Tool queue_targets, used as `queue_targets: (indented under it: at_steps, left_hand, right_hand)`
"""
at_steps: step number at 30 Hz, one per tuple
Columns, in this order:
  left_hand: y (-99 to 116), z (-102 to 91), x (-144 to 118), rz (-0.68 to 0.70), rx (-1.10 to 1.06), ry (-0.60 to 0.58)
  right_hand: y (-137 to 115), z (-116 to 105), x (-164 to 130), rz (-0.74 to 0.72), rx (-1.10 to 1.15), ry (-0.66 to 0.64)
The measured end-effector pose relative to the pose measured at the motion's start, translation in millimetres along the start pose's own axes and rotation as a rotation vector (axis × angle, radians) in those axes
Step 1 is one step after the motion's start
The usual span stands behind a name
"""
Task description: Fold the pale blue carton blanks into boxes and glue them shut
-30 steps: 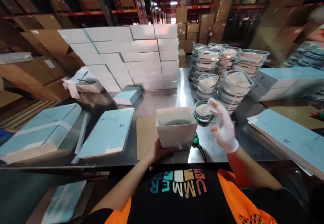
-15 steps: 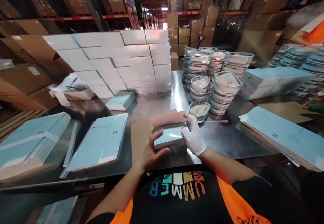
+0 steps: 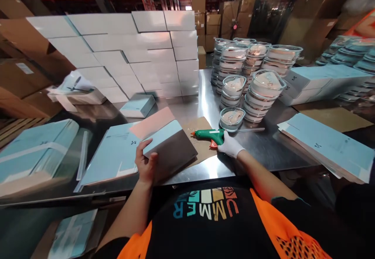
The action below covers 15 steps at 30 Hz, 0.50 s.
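My bare left hand [image 3: 147,163] grips a partly folded cardboard box [image 3: 172,149] by its left side. The box is tilted, with a pinkish flap, a light blue strip and a shaded grey-brown panel showing. In my white-gloved right hand [image 3: 231,145] is a green hot glue gun [image 3: 209,134] with an orange trigger, its nozzle pointing left toward the box but apart from it. A brown cardboard sheet [image 3: 202,124] lies on the metal table beneath the two. Just beyond my right hand stands a glass container [image 3: 232,119] with a card inside.
White boxes [image 3: 152,56] form a wall at the back. Stacked glass containers [image 3: 260,95] stand at the right rear. Flat light blue box blanks lie left [image 3: 113,153] and right [image 3: 328,145]. A small blue-topped box [image 3: 137,106] sits before the wall.
My left hand has carried the box left and tilted it. My right hand has let go of the box and now holds the glue gun. The view has tipped downward.
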<state>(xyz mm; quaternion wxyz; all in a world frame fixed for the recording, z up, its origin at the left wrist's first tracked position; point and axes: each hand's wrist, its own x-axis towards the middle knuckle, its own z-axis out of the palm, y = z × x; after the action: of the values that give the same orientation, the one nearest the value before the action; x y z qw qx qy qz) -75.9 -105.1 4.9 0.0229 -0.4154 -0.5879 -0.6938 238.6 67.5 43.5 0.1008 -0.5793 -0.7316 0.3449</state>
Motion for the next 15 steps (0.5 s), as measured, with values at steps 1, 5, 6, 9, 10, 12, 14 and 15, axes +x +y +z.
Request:
queue_targets:
  at_steps: [1,5,6,9,10,12,14,15]
  left_hand:
    - [-2,0.5,-1,0.02,-0.007,-0.013]
    - [-2,4.6,-3,0.008,-0.022,-0.104]
    - [0,6.7,-3,-0.016,-0.028,-0.121]
    - [9,15.6,-1,-0.068,-0.051,-0.13]
    - [14,19.1,-1,-0.072,-0.062,-0.127]
    - [24,26.5,-1,-0.081,-0.092,-0.133]
    - [35,33.9,-1,-0.11,-0.123,-0.16]
    - [41,37.5,-1,-0.125,-0.137,-0.173]
  right_hand:
    - [3,1,-4,0.001,0.093,0.024]
    - [4,6,-22,-0.031,0.373,0.119]
    - [0,6,-25,-0.047,0.427,0.161]
    - [-19,1,-35,-0.182,0.633,0.417]
    - [-27,-3,-39,-0.255,0.69,0.535]
    - [-40,-15,-47,-0.39,0.729,0.746]
    - [-45,-29,-56,-0.49,0.659,0.815]
    - [-44,-36,-60,-0.542,0.575,0.783]
